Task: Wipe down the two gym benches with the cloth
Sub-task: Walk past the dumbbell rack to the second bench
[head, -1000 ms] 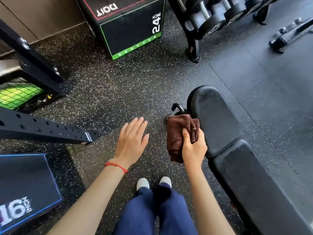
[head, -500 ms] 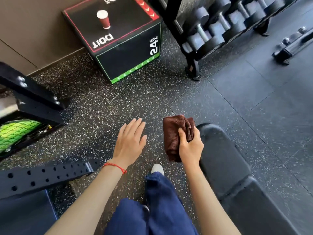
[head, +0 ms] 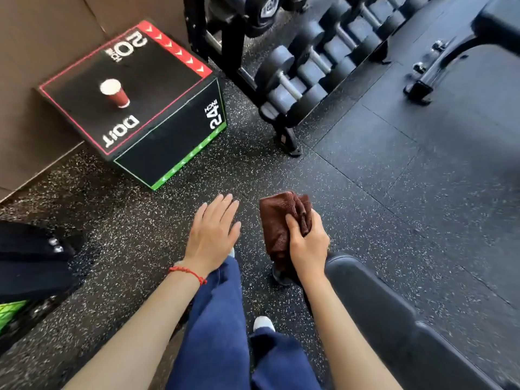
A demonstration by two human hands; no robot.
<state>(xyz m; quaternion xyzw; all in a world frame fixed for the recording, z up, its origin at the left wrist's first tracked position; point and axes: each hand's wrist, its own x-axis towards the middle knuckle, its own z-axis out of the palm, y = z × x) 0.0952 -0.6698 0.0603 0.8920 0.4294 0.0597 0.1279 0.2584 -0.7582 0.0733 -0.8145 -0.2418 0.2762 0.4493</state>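
Observation:
My right hand (head: 308, 246) grips a folded brown cloth (head: 278, 220), held in the air just beyond the end of a black padded gym bench (head: 394, 319) that runs to the lower right. My left hand (head: 212, 235) hovers flat beside it with fingers spread, holding nothing; a red string bracelet is on its wrist. A second black bench (head: 495, 26) shows partly at the top right, with its metal foot on the floor.
A black plyo box (head: 166, 130) with a red paper cup (head: 115, 94) on top stands ahead left by the wall. A dumbbell rack (head: 304, 74) stands ahead. A black rack frame (head: 31, 263) sits at the left. My blue-trousered legs are below.
The view has tilted up and forward as I step ahead; the near bench has slid down to the lower right. The cloth is now off the bench, and the far bench has come into sight.

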